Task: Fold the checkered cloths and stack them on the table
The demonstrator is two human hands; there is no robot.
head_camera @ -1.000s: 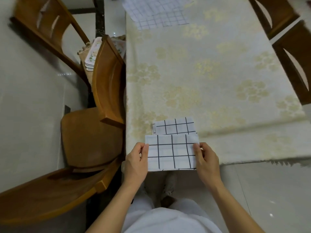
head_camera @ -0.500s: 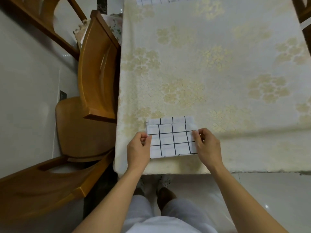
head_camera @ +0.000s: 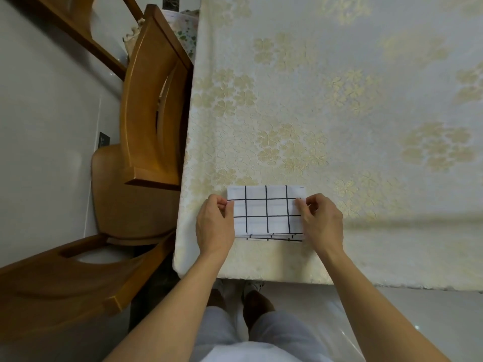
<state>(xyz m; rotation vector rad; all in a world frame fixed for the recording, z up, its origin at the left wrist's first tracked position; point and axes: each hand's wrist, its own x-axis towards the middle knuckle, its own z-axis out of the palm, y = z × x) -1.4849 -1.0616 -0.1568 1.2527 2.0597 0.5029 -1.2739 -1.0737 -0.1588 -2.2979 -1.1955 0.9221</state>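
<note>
The folded cloth (head_camera: pixel 266 212) is lying on a stack of cloths near the table's (head_camera: pixel 339 100) front left corner. The left hand (head_camera: pixel 214 226) is pinching its left edge, and the right hand (head_camera: pixel 322 222) is pinching its right edge.

Folded checkered cloth (head_camera: pixel 266 212) on table (head_camera: pixel 339 100), L hand (head_camera: pixel 214 223) + R hand (head_camera: pixel 321 220) pinching sides

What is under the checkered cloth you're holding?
Edges of more folded checkered layers peek out beneath the top checkered cloth, on the floral tablecloth. How many lie there is hidden.
</note>
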